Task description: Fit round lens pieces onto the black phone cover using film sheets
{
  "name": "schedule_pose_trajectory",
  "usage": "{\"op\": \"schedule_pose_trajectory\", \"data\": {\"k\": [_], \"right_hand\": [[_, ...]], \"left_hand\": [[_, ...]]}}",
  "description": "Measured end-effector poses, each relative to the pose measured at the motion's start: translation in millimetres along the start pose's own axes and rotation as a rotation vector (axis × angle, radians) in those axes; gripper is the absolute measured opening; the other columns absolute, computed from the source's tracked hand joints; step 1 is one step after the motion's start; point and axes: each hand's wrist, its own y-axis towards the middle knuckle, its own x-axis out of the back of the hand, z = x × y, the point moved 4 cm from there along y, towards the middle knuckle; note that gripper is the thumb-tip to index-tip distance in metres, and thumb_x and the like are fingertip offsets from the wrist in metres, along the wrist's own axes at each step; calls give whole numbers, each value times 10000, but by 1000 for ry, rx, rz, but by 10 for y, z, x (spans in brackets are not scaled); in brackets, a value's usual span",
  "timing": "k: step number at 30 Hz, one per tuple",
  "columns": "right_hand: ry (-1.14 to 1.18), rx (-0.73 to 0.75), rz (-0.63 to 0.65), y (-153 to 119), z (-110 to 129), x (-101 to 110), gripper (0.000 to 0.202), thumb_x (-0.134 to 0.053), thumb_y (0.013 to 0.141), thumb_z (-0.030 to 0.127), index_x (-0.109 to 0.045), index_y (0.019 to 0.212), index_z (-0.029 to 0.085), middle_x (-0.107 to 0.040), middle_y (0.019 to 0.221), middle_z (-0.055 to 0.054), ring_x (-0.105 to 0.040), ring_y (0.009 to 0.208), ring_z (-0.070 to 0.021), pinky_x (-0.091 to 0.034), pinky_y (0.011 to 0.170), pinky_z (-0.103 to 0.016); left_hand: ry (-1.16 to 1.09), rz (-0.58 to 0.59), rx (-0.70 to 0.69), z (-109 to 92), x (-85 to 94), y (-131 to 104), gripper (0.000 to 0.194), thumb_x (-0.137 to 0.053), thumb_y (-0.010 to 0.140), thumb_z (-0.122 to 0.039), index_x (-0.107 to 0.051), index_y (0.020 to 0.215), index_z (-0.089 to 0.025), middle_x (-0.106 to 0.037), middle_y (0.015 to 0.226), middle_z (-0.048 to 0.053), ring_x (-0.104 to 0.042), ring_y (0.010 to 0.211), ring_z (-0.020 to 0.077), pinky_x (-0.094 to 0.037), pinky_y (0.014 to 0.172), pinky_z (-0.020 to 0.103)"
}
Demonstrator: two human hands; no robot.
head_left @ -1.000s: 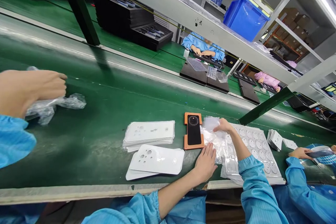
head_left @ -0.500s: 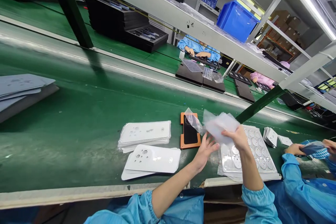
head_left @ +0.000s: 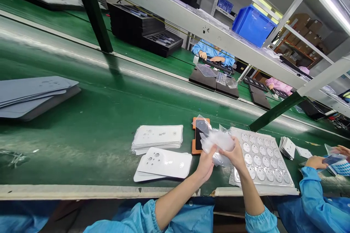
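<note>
Clamping the plastic bundle [head_left: 218, 139] together are left hand [head_left: 205, 165] and right hand [head_left: 235, 156] — its pale part's long axis roughly sideways.

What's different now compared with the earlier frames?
The right hand lifted the clear film from between the orange fixture and the disc tray; some now overlaps the fixture. The left hand, open in the previous frame, now grips it too. At far left, another person's hand left the view and a grey panel stack appeared. The white panel stacks, fixture and tray stayed put.
</note>
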Motion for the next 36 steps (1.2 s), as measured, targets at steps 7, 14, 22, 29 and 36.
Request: {"op": "schedule_pose_trajectory", "data": {"k": [7, 14, 22, 29, 36], "right_hand": [[416, -268, 355, -82, -36, -95, 668, -859, 610, 470, -608, 1182, 235, -709, 1067, -76, -685, 945, -298, -565, 810, -428], [169, -147, 260, 37, -86, -242, 332, -860, 589, 397, -706, 779, 171, -699, 730, -27, -627, 666, -213, -504, 625, -320], [87, -99, 437, 858, 8, -496, 463, -847, 546, 391, -740, 912, 128, -733, 862, -58, -643, 758, -207, -507, 671, -285], [-143, 13, 394, 1059, 31, -735, 374, -748, 613, 396, -754, 858, 114, -717, 757, -51, -628, 724, -216, -461, 629, -272], [-274, 179, 293, 522, 339, -24, 455, -721, 718, 448, -713, 1073, 164, -740, 1023, -109, -653, 945, -310, -512, 836, -394]], "left_hand": [[-6, -5, 94, -2, -8, -129, 551, -820, 775, -369, -614, 1244, -164, -715, 1182, 121, -690, 1062, 252, -548, 962, 378], [31, -58, 73, -35, 43, -128, 504, -809, 770, -325, -629, 1216, -174, -716, 1152, 111, -678, 1067, 253, -540, 943, 369], [76, -123, 140, -152, 119, -109, 249, -701, 833, -287, -612, 1048, -197, -630, 1281, 93, -569, 1228, 215, -413, 1062, 348], [213, 9, 233, -179, 183, -320, 397, -766, 739, -337, -574, 1044, -170, -622, 1156, 133, -603, 1136, 273, -453, 985, 417], [790, 180, -341, -562, -109, -443, 465, -684, 812, -326, -537, 1228, -181, -523, 1360, 167, -461, 1334, 314, -333, 1141, 488]]}}
